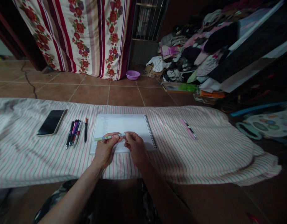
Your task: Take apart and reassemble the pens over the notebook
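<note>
A light green patterned pen [103, 137] lies level between my two hands, above a spiral notebook [124, 121] with writing down its left side. My left hand [105, 149] is closed round the pen's middle, thumb on top. With thumb and fingertips, my right hand [135, 144] pinches the pen's right end. To the left, a black pen with an orange end [85, 130] lies alone beside a bunch of several pens [74, 133]. A pink pen [189, 128] rests on the striped cloth well to the right.
A phone [52, 123] lies at the left on the striped cloth [166, 161]. Beyond are the tiled floor [124, 95], a purple basin [133, 75], a flowered curtain [87, 37] and a heap of clothes [192, 49]. A patterned plastic seat [271, 124] stands at the right.
</note>
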A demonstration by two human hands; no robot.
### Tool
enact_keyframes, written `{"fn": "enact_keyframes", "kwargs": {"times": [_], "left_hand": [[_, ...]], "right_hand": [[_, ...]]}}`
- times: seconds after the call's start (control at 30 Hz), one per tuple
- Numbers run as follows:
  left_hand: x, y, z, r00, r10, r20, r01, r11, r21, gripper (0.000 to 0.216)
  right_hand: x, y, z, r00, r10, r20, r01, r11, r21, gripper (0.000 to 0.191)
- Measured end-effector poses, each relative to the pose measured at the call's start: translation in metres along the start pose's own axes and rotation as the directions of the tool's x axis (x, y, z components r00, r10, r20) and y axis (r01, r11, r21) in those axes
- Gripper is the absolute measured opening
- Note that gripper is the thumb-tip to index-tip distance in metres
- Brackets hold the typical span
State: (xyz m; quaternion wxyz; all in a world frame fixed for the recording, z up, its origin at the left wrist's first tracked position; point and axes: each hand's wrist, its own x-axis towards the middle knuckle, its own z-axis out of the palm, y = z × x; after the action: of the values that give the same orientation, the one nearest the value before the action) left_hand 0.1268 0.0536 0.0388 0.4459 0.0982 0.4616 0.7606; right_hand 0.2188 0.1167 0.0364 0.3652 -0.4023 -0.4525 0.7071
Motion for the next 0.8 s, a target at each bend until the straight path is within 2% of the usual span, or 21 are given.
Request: {"fn": "enact_keyframes", "kwargs": {"times": [0.1,0.3,0.53,0.8], "left_hand": [[0.0002,-0.001,-0.0024,0.998,0.044,0.035,-0.047,0.997,0.064,0.028],[0.0003,-0.0023,-0.0065,0.995,0.055,0.084,-0.066,0.989,0.131,0.027],[-0.0003,-0.0015,-0.0043,0.996,0.056,0.07,-0.066,0.986,0.15,0.027],[0.0007,-0.0018,-0.0052,0.999,0.025,0.039,-0.028,0.996,0.085,0.028]], "right_hand": [[-0.0006,-0.0009,-0.0011,0.998,0.062,0.003,-0.062,0.998,-0.024,0.032],[0.001,-0.002,-0.0032,0.996,0.086,-0.004,-0.086,0.996,-0.036,0.037],[0.0044,0.0011,-0.0051,1.0,-0.005,0.005,0.005,0.999,-0.051,0.028],[0.0037,0.0006,-0.0041,0.998,-0.059,0.023,0.06,0.997,-0.048,0.017]]}}
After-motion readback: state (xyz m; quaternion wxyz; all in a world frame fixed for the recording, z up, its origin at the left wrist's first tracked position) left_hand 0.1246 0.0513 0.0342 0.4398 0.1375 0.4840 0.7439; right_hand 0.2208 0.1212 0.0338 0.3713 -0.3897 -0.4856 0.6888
